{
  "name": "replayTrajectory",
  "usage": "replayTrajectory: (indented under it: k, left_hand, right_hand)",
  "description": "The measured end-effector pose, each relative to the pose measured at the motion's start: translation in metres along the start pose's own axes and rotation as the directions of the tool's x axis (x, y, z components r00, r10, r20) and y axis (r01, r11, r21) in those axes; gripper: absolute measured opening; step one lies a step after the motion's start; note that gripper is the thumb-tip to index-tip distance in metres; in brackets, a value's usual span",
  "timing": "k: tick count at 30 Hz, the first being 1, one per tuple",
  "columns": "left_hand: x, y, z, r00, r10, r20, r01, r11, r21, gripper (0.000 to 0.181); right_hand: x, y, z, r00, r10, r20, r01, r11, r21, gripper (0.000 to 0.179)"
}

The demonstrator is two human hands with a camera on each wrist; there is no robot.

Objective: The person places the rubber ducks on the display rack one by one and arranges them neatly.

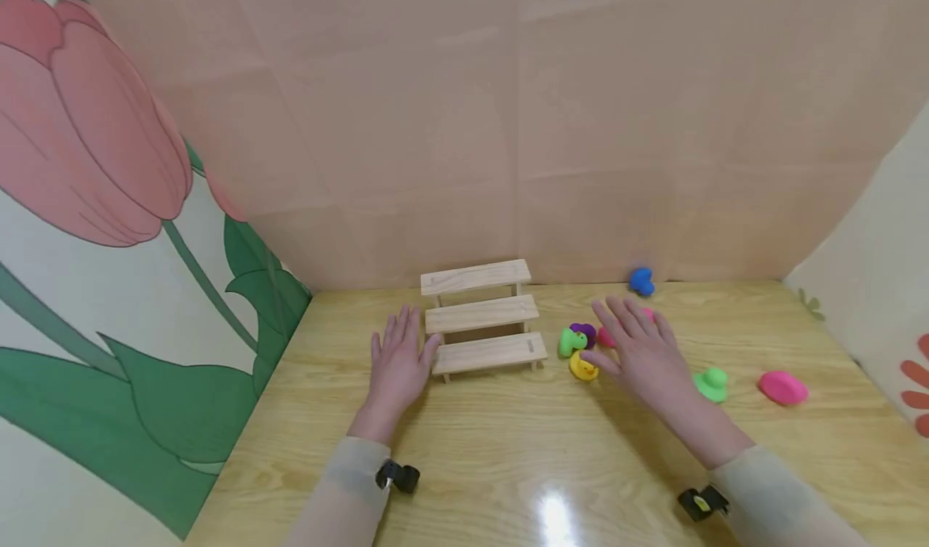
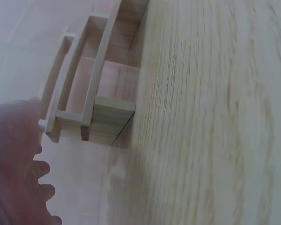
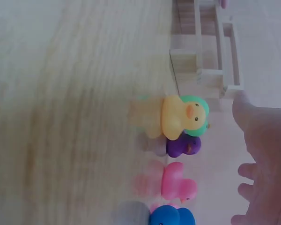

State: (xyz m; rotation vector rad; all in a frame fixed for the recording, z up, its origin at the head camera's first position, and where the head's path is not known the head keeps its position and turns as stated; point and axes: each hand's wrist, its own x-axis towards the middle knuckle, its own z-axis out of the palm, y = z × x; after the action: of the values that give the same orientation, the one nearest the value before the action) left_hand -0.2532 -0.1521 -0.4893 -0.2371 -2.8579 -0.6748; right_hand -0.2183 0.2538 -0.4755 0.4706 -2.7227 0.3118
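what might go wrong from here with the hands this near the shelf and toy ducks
The left hand is right beside the wooden shelf, so a sideways bump might shift it.

The yellow duck sits bunched with a green duck and a purple duck, so the right hand could knock neighbours over.

Pale beige sleeves (image 1: 354, 470) each carry a small black camera (image 1: 406, 479), the right one marked with yellow

Creased pinkish cloth (image 1: 450, 127) that hung behind a wood-grain table (image 1: 464, 450), bright glare (image 1: 556, 519) that lay on it, big pink tulip (image 1: 109, 135) that decorated the left wall (image 1: 43, 482), red petals (image 1: 916, 371) that marked the right wall (image 1: 871, 265)
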Motion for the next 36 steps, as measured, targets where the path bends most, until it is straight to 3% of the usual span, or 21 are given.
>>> replayTrajectory:
  k: [7,12,17,21,25,30,36]
  left_hand:
    - [0.003,0.002,0.004,1.000,-0.021,0.006,0.021,0.994,-0.106,0.075]
    - [0.005,0.001,0.010,0.999,-0.037,0.018,0.040,0.969,-0.242,0.074]
    - [0.006,0.000,0.018,0.996,-0.089,0.028,0.092,0.908,-0.408,0.075]
    - [0.006,-0.002,0.024,0.989,-0.137,0.047,0.142,0.852,-0.504,0.074]
    - [0.006,-0.004,0.029,0.988,-0.144,0.054,0.148,0.791,-0.594,0.070]
    - [0.007,-0.004,0.034,0.987,-0.140,0.077,0.155,0.711,-0.686,0.068]
    - [0.012,-0.004,0.040,0.987,-0.135,0.088,0.156,0.666,-0.729,0.067]
  right_hand:
    - [-0.002,-0.003,0.003,0.998,-0.046,-0.047,0.048,0.998,0.044,0.091]
    - [-0.006,-0.008,0.004,0.995,-0.074,-0.070,0.080,0.992,0.095,0.090]
    - [-0.010,-0.013,0.002,0.993,-0.085,-0.087,0.097,0.985,0.145,0.085]
    - [-0.012,-0.015,0.002,0.999,-0.032,-0.010,0.033,0.978,0.206,0.083]
    - [-0.013,-0.016,0.003,0.996,0.033,0.087,-0.054,0.964,0.261,0.081]
    - [-0.015,-0.014,0.007,0.992,0.061,0.114,-0.093,0.951,0.296,0.081]
    - [-0.016,-0.012,0.012,0.988,0.090,0.124,-0.129,0.927,0.353,0.077]
